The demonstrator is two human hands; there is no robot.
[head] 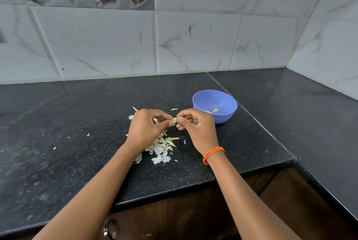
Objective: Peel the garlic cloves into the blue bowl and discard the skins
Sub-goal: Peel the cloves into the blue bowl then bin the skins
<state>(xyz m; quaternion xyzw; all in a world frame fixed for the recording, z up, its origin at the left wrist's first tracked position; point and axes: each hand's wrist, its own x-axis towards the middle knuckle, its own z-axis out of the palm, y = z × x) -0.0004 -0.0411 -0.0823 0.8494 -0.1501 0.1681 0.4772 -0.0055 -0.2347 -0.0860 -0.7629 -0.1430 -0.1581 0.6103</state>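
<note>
A small pale garlic clove (174, 120) is pinched between my left hand (147, 128) and my right hand (195, 126), just above the black counter. Both hands have their fingers curled round it. A heap of white and yellowish garlic skins (161, 149) lies on the counter below and behind my hands. The blue bowl (222, 100) stands just right of my right hand, and two peeled cloves (213, 111) lie in its bottom.
The black speckled counter (77, 133) runs to a tiled wall at the back and turns a corner on the right. Small skin flakes (88, 134) are scattered to the left. The counter's front edge and a brown cabinet (184, 216) with a metal handle are below.
</note>
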